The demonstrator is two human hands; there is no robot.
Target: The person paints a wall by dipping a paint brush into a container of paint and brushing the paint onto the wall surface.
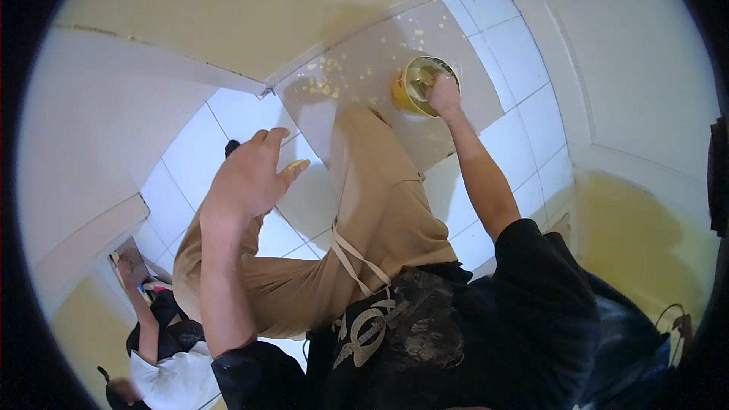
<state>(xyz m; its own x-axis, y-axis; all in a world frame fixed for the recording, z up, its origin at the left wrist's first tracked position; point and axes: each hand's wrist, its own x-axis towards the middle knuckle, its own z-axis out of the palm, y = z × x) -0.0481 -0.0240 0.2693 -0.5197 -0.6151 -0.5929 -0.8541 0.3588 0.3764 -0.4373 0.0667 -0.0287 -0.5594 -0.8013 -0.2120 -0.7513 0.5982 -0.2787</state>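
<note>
Over white floor tiles [182, 153], by the left edge of the cardboard sheet [363, 52], the left hand [258, 169] spreads wide, thumb smeared yellow. Near the sheet's right edge sits a yellow bucket [402, 99]; the right hand [443, 96] dips inside, its grip too hidden to tell.

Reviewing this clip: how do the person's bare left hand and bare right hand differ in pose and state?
The bare right hand reaches into the round yellow bucket, while the bare left hand hovers apart from it. The left hand is open, its thumb spread from the fingers; the right hand's fingers are partly hidden, so its grip is unclear. Both are ungloved.
</note>
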